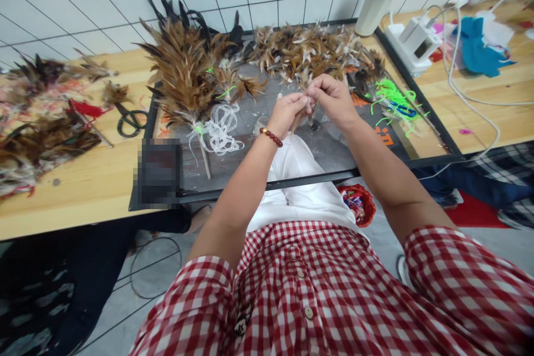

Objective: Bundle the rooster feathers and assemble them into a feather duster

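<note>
My left hand (288,114) and my right hand (334,101) meet above a dark, framed board (254,169), their fingertips pinched together. Small brown feathers (297,121) show below the closed fingers; the exact grip point is partly hidden. To the left, a large brown and black feather bundle (181,75) is fixed on a thin stick (206,160). White string (225,129) lies loosely beside it. Beyond my hands spreads a pile of loose brown feathers (304,50). Bright green ties (390,92) lie to the right, with a blue-handled tool (403,109) among them.
Black scissors (130,122) and more feathers (45,142) lie on the wooden table at left. A pale bottle (380,0) stands at the back right, near a white power strip (411,47) with trailing cables. Below is a red basket (370,208). Other people's legs show at both sides.
</note>
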A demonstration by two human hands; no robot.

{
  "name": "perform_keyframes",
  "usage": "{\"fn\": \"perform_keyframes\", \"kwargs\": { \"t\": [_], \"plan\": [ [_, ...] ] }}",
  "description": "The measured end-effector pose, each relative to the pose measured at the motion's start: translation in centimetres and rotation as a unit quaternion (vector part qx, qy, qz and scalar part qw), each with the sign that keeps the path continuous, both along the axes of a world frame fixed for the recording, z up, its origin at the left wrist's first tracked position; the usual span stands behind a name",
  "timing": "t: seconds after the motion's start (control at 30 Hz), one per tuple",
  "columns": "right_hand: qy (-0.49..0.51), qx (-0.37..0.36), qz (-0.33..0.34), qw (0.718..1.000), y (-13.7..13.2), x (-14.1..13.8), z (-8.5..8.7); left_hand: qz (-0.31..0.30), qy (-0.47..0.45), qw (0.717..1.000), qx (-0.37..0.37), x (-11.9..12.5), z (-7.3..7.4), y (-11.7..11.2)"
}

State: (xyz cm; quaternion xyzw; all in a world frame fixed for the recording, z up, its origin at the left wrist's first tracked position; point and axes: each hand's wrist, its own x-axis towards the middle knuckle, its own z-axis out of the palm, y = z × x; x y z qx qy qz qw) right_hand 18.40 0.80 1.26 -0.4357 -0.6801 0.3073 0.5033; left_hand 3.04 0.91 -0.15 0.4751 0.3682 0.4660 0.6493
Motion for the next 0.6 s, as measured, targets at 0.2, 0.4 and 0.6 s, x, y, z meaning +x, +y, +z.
{"fn": "perform_keyframes", "kwargs": {
  "t": [0.2,0.4,0.6],
  "plan": [
    [-0.016,0.03,-0.06,0.998,1.1,0.2,-1.4,0.056,0.002,0.998,0.013,-0.1,0.1,0.6],
    [-0.172,0.057,-0.084,0.98,3.1,2.5,-1.8,0.225,-0.055,0.972,-0.029,-3.2,0.4,3.3],
    [-0.362,0.107,-0.075,0.923,4.1,1.5,-1.9,0.257,-0.06,0.963,-0.059,-3.7,-0.5,4.2]
  ]
}}
